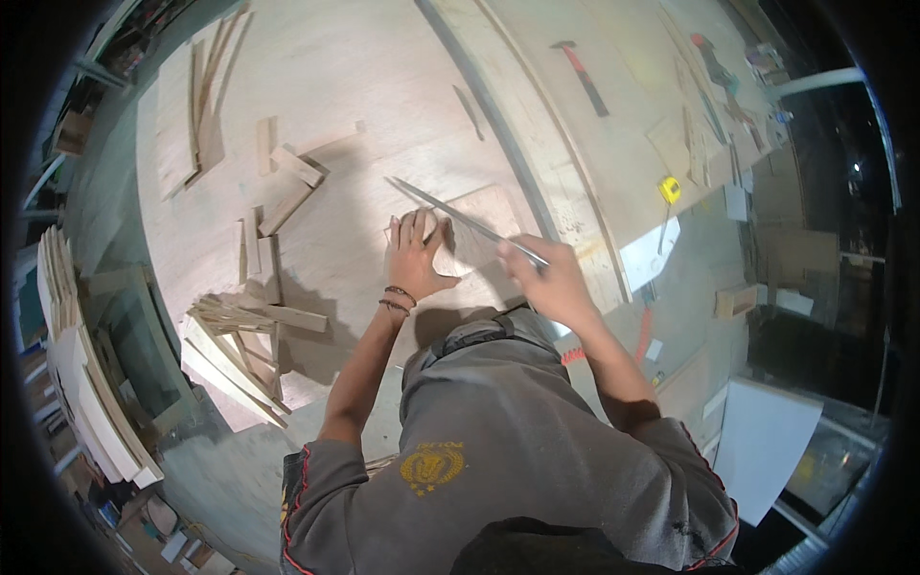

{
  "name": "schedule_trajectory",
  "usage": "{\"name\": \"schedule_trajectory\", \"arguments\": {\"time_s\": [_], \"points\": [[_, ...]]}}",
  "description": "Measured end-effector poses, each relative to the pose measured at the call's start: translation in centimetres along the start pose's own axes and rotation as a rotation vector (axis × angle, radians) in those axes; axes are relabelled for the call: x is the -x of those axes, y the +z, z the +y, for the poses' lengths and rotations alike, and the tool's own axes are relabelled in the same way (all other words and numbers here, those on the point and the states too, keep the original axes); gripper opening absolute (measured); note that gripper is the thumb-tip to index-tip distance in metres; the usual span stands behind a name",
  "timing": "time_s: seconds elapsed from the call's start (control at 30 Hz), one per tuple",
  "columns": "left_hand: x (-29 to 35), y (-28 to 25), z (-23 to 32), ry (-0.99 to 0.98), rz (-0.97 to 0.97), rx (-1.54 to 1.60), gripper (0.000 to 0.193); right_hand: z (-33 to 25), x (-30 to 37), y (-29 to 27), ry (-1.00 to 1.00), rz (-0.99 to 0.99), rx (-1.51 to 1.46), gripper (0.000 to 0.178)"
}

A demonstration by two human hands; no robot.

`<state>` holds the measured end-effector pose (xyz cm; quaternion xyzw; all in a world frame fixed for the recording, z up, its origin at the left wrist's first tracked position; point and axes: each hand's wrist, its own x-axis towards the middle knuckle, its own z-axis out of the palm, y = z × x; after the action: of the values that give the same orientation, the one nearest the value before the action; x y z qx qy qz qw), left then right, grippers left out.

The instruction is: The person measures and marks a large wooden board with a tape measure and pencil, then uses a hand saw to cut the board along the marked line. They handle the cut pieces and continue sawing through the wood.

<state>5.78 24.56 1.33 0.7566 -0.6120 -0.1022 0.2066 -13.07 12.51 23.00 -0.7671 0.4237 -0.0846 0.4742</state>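
Observation:
My right hand [548, 283] is closed round the near end of a long, thin metal tool [448, 208], which tapers to a point and looks like a file. The tool slants up and left, its tip beyond my left fingertips. My left hand [414, 259] lies spread, thumb out to the side, pressing on a small pale wooden piece [430, 222] mostly hidden beneath the fingers. A flat wooden board [491, 209] lies just right of that hand, partly under the tool.
Wooden offcuts [287, 196] and a heap of thin strips [251, 321] lie left on the pale sheet [316, 77]. Long rails [537, 125] cross to the right. Beyond them are a hammer [581, 77] with a red-and-black handle and a yellow tape measure [669, 190].

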Motion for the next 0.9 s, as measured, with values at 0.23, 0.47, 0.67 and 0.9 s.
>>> {"name": "schedule_trajectory", "arguments": {"time_s": [0.23,0.47,0.67,0.9], "points": [[-2.9,2.0,2.1,0.036,0.031,-0.041,0.113,7.7,8.0,-4.5,0.245,0.290,0.076,0.041],[-3.3,2.8,2.5,0.028,0.041,-0.058,0.115,9.9,9.5,-4.3,0.253,0.332,0.046,0.041],[-3.1,3.1,2.5,0.019,0.041,-0.044,0.112,11.6,10.2,-4.3,0.189,0.375,0.031,0.040],[-4.2,3.2,1.5,0.013,0.054,-0.035,0.114,11.9,9.1,-4.7,0.190,0.333,0.048,0.046]]}}
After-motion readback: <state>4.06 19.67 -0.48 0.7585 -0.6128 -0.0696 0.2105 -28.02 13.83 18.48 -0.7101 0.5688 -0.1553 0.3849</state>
